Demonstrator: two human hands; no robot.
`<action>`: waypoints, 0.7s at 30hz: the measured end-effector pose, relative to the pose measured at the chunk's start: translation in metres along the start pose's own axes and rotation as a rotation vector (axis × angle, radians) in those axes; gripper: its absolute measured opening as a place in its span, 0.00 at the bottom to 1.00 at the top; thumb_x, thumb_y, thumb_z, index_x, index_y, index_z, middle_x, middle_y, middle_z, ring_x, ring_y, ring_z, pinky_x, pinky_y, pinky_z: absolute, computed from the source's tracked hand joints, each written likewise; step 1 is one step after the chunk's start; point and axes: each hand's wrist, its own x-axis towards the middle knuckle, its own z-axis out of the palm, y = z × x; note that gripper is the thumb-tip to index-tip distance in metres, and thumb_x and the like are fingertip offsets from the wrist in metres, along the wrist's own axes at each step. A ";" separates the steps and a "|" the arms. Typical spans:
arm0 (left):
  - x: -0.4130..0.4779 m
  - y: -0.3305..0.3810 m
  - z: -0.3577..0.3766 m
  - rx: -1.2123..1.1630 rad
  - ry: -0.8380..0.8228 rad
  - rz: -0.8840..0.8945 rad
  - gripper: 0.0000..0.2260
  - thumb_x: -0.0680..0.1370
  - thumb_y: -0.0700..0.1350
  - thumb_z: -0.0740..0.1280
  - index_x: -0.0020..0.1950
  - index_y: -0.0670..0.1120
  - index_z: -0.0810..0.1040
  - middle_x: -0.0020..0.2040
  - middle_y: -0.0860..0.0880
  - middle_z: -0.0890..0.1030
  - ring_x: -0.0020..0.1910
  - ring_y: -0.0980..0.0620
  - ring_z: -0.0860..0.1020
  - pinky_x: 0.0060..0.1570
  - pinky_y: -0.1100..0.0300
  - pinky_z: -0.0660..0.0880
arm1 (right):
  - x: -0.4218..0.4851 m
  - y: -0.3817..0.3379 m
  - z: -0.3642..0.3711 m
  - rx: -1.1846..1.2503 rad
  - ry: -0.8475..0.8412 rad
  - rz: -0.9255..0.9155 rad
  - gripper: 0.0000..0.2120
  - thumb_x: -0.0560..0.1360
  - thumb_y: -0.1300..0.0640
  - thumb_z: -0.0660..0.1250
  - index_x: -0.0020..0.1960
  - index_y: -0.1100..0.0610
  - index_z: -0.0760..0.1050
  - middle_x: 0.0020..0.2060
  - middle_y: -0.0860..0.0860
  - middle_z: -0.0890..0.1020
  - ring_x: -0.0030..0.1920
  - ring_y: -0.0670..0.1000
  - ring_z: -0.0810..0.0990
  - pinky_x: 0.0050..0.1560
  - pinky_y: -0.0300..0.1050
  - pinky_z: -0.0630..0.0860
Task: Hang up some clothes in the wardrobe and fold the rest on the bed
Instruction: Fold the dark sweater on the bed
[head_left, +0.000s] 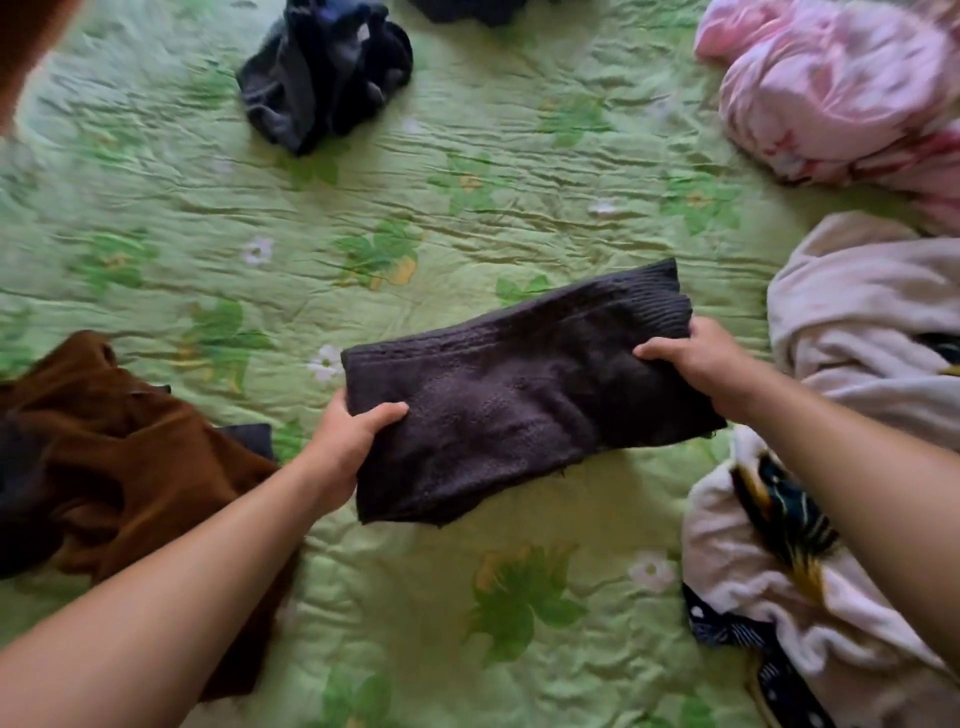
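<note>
A folded dark knitted garment (519, 395) is held over the middle of the green flowered bedcover (467, 197), its ribbed end turned up toward the right. The left hand (345, 441) grips its near left edge, thumb lying on top and fingers hidden underneath; the right hand (696, 358) clasps the right end, fingers curled over the cloth. Whether the garment's lower edge touches the cover cannot be told. A crumpled brown garment (130, 457) lies at the left, just beside the left forearm. A dark blue-grey heap (327, 73) sits well apart at the top, pink bedding (831, 88) fills the upper right, and a pale blanket (857, 332) with dark patterned cloth lies at the right.
</note>
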 end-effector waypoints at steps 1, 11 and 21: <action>-0.007 0.008 -0.002 0.053 -0.011 0.040 0.20 0.74 0.35 0.73 0.64 0.45 0.74 0.55 0.44 0.84 0.48 0.48 0.83 0.49 0.55 0.79 | -0.014 -0.002 -0.002 -0.017 0.025 -0.006 0.20 0.67 0.60 0.76 0.58 0.60 0.79 0.48 0.54 0.86 0.46 0.53 0.84 0.52 0.47 0.80; -0.145 0.155 -0.003 0.434 -0.141 0.341 0.15 0.75 0.41 0.73 0.57 0.48 0.72 0.47 0.51 0.81 0.44 0.54 0.80 0.51 0.54 0.76 | -0.245 -0.069 -0.071 -0.004 0.365 0.065 0.15 0.71 0.56 0.77 0.55 0.59 0.80 0.51 0.54 0.84 0.52 0.55 0.81 0.59 0.51 0.77; -0.347 0.267 0.092 0.626 -0.565 0.437 0.16 0.72 0.49 0.70 0.56 0.45 0.73 0.49 0.42 0.82 0.43 0.47 0.80 0.44 0.54 0.79 | -0.512 -0.116 -0.176 0.122 0.708 0.182 0.11 0.75 0.55 0.72 0.54 0.58 0.75 0.51 0.55 0.80 0.52 0.56 0.78 0.54 0.48 0.74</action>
